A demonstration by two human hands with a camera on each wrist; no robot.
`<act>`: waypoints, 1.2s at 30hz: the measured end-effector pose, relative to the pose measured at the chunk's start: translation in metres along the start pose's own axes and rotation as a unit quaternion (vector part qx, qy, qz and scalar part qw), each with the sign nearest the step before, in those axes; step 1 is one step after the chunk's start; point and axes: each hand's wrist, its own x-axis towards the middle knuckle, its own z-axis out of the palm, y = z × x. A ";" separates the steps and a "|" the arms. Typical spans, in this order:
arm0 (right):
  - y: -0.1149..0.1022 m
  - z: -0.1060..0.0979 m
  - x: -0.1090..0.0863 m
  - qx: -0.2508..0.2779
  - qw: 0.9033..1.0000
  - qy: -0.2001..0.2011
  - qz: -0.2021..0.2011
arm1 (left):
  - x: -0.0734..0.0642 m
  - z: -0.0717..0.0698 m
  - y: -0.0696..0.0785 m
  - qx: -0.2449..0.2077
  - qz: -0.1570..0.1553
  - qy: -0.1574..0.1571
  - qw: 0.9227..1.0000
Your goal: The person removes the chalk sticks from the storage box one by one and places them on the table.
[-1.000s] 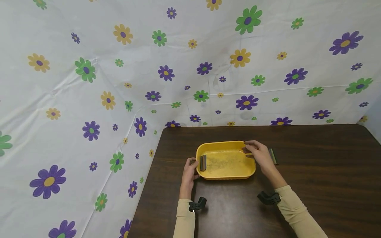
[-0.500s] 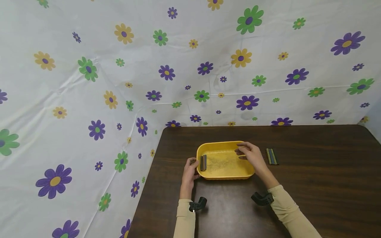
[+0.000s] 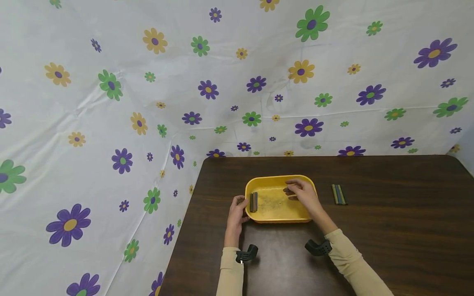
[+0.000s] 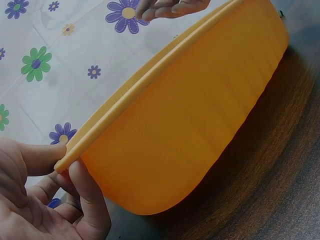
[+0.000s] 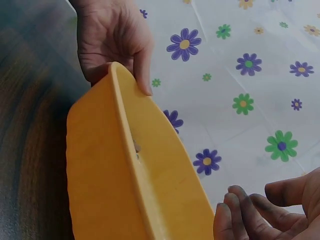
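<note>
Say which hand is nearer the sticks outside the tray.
Right. The right hand is over the yellow tray, left of those sticks; the left hand grips the tray's left end, farther away.

No text, label, brand name, number or sign can be read in the head view or in either wrist view.
</note>
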 end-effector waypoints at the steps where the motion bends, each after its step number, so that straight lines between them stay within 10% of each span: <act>1: 0.001 0.001 0.000 0.000 1.000 0.000 0.001 | 0.000 0.000 0.000 0.000 0.000 0.001 1.000; 36: 0.016 0.043 0.010 0.001 1.000 -0.019 0.020 | 0.000 0.001 -0.001 0.008 0.004 0.002 1.000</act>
